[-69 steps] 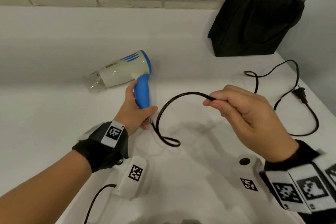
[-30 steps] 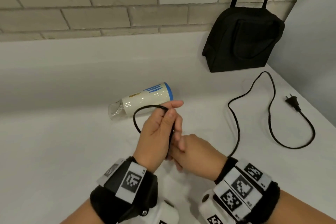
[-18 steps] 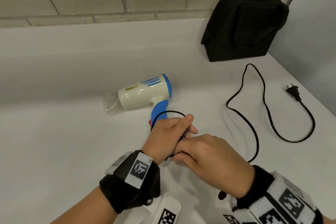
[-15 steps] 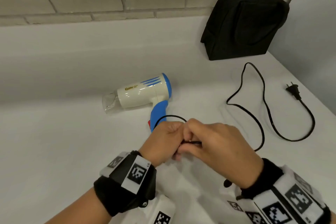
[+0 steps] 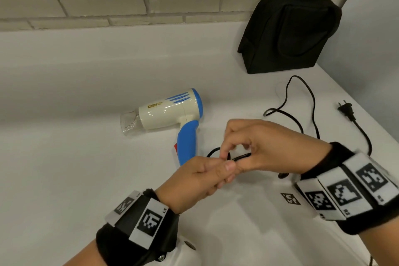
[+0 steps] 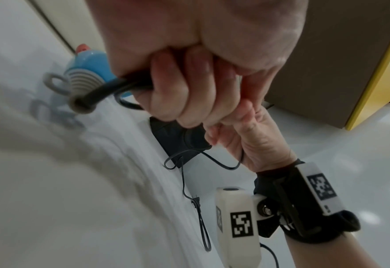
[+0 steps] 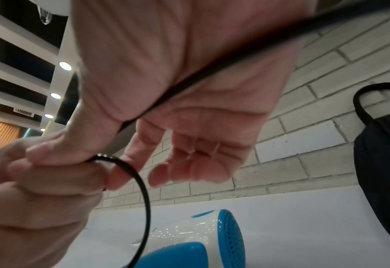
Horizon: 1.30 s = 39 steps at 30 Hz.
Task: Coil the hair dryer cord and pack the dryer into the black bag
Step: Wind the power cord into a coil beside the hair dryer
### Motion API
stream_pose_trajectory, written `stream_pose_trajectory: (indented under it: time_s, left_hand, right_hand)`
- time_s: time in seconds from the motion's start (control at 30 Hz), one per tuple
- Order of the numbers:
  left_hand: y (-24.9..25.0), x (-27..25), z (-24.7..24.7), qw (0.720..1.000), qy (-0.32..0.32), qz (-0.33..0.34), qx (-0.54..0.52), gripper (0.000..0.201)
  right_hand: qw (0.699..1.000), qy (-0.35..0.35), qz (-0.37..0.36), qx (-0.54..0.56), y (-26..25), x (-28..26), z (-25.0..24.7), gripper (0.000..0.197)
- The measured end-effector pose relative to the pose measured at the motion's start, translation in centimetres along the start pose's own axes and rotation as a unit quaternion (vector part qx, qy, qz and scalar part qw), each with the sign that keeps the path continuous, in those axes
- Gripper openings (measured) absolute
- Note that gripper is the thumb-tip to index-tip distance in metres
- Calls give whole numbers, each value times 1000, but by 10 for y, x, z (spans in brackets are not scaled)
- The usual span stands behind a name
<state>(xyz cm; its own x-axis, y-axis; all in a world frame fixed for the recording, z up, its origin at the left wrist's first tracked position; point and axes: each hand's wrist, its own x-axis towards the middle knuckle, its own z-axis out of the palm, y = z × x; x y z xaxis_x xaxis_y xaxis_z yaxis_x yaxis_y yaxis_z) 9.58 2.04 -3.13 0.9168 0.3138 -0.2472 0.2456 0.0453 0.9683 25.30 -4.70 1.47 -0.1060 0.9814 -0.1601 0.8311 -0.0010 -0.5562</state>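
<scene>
A cream and blue hair dryer lies on its side on the white counter, its blue handle pointing at me. Its black cord trails right in loose bends to the plug. My left hand grips a small loop of cord near the handle, fingers curled around it. My right hand touches the left and pinches the cord between thumb and index finger; the cord runs across its palm. The black bag stands upright at the back right.
A brick wall runs behind the counter, and a grey wall closes the right side next to the bag. The plug lies near the counter's right edge. Bare counter spreads to the left of the dryer.
My left hand has let go of the dryer handle and gathered a loop of cord. In the last half second my right hand has shifted slightly right along the cord, and the slack has drawn nearer.
</scene>
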Motion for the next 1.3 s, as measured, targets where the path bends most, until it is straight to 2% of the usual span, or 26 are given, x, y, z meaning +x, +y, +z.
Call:
stream_pose_trajectory:
  time_s: [0.07,0.13,0.2,0.33,0.4,0.5,0.63,0.77,0.83,0.9,0.97,1.03,1.1,1.2,1.3]
  left_hand:
    - [0,0,-1,999,19,15,-31,37]
    - [-1,-1,-3,997,42,30,-56,41]
    - [-2,-1,-6,993,60,39,-90,42]
    - [1,-4,-12,980,67,52,-182,40]
    - [4,-5,-13,975,65,75,-198,47]
    - [12,-5,-6,963,100,85,-236,43]
    - [18,-3,-2,936,164,52,-307,44]
    - [19,-6,-6,924,189,37,-330,49]
    - [21,-7,-6,925,191,35,-328,48]
    - [23,-6,-7,926,181,42,-329,43]
    - [23,-2,-5,922,158,60,-348,34]
    - [18,2,1,913,147,97,-368,37]
    - [11,6,7,909,157,129,-363,40]
    - [9,6,10,912,180,150,-336,40]
    - [16,5,9,907,207,147,-336,43]
  right_hand:
    - [1000,5,-26,17,0,6,0,18]
    - [998,19,-43,39,3,13,4,24]
    - [994,48,-15,101,6,19,9,34]
    - [965,104,12,241,8,28,18,44]
    - [950,132,9,284,7,32,19,36]
    - [923,161,0,350,5,39,22,19]
    - [906,103,17,411,12,40,28,15]
    - [940,23,31,339,18,31,33,29]
    - [936,25,43,348,14,28,37,30]
    - [908,73,48,409,8,28,41,31]
    - [867,137,52,476,2,31,45,32]
    - [824,196,63,527,-3,36,46,32]
    - [798,230,79,551,-6,41,47,30]
    - [805,238,100,535,-12,47,52,30]
    - [853,210,95,469,-13,49,56,29]
